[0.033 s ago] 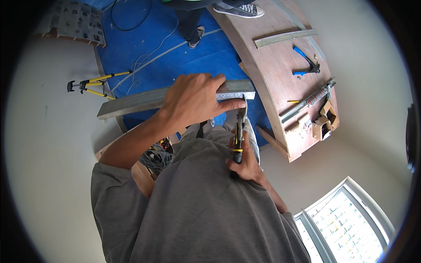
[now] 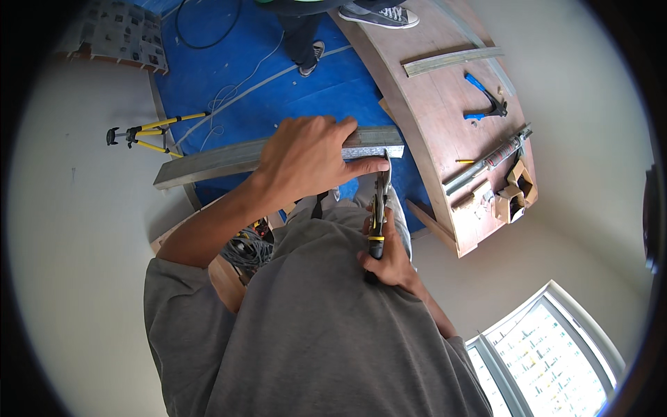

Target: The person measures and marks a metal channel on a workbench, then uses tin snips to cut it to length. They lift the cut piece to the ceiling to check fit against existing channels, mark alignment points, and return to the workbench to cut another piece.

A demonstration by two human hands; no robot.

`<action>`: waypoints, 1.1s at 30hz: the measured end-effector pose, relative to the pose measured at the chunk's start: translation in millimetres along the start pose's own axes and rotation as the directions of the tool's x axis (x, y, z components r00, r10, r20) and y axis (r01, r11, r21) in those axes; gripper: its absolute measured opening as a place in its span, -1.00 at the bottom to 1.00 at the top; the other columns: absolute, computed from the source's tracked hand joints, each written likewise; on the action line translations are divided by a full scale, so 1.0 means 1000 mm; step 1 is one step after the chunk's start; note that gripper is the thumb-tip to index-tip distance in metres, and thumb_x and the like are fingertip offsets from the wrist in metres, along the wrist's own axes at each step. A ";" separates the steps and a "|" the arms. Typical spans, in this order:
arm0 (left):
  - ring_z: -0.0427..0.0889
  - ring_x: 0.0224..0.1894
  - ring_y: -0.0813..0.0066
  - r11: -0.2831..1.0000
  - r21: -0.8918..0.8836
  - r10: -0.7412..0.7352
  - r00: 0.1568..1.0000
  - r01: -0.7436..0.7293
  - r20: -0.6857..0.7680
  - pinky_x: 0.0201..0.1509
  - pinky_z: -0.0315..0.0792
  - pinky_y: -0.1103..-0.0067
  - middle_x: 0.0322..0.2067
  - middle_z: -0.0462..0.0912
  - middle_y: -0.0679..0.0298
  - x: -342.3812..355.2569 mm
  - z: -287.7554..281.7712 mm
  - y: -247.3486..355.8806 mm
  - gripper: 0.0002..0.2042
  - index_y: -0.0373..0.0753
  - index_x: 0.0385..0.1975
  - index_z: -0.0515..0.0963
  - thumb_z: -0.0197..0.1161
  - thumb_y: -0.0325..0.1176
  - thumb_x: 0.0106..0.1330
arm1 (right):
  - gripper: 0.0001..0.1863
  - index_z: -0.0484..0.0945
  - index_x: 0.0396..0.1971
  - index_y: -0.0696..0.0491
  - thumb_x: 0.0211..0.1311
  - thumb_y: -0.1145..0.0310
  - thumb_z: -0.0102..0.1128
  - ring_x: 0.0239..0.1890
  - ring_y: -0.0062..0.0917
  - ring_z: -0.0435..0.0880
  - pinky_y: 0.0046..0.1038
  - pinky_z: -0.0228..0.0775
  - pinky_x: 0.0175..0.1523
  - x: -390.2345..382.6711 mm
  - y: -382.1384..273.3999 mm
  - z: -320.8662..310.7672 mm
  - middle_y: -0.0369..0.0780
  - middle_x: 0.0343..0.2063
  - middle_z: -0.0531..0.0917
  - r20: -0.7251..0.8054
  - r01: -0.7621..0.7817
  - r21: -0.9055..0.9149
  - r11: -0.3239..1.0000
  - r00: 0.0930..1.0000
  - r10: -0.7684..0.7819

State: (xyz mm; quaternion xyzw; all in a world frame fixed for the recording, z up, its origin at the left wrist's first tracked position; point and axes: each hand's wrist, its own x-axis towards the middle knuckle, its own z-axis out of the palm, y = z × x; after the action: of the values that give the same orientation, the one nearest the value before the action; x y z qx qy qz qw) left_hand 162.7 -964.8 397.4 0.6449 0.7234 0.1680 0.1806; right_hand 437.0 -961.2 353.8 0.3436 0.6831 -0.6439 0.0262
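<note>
A long galvanized metal stud [image 2: 215,161] lies crosswise in front of me, its right end near the wooden platform. My left hand [image 2: 306,153] is closed over it, with the thumb stretched along the edge toward the cutting tool. In my right hand [image 2: 392,258] is a pair of tin snips [image 2: 378,215] with black and yellow grips, held upright before my shirt. The blade tips meet the stud's near edge close to its right end, just beside my left thumb. How far the jaws are apart cannot be made out. Some right-hand fingers are hidden behind the handles.
A plywood platform [image 2: 424,139] at right bears blue-handled pliers [image 2: 486,101], a caulking gun [image 2: 490,160], opened cardboard boxes [image 2: 514,201] and a short metal channel [image 2: 451,61]. Another person's shoe [image 2: 379,15] rests on it. A yellow tripod [image 2: 156,131] lies left on blue floor sheeting [image 2: 257,104].
</note>
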 end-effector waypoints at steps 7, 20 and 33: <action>0.72 -0.58 0.30 1.000 0.009 -0.004 0.999 0.004 -0.036 -0.51 0.59 0.40 -0.59 0.68 0.15 -0.002 0.000 -0.009 -0.22 -0.34 -0.40 0.66 0.21 0.48 0.21 | -0.11 0.05 0.23 0.23 -0.07 0.32 0.37 -0.12 -0.06 0.57 -0.15 0.41 0.03 0.008 -0.001 0.001 0.02 -0.21 0.52 0.014 0.000 -0.027 1.000 1.000 0.001; 0.73 -0.50 0.10 0.996 -0.009 -0.091 0.996 0.091 -0.002 -0.42 0.59 0.29 -0.55 0.68 0.11 -0.001 -0.001 -0.013 -0.30 -0.30 -0.45 0.59 0.28 0.42 0.20 | -0.06 0.12 0.34 0.09 -0.17 0.38 0.31 -0.20 -0.35 0.49 -0.34 0.35 -0.01 0.017 0.004 0.001 -0.20 -0.26 0.46 0.044 -0.076 0.026 0.997 0.996 0.075; 0.72 -0.61 0.24 0.996 0.024 -0.091 0.993 0.090 0.076 -0.52 0.62 0.39 -0.64 0.67 0.07 -0.004 -0.002 -0.022 -0.17 -0.42 -0.32 0.67 0.23 0.50 0.17 | -0.34 0.22 0.03 0.19 -0.10 0.45 0.33 -0.28 -0.37 0.45 -0.31 0.34 -0.11 0.030 0.009 0.002 -0.15 -0.38 0.43 0.065 0.026 0.083 0.996 0.997 -0.031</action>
State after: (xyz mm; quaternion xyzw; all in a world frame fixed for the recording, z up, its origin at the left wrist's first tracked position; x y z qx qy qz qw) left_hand 142.6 -971.4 388.8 0.6193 0.7461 0.1271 0.2089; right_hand 417.6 -950.5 331.6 0.3131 0.6597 -0.6828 0.0257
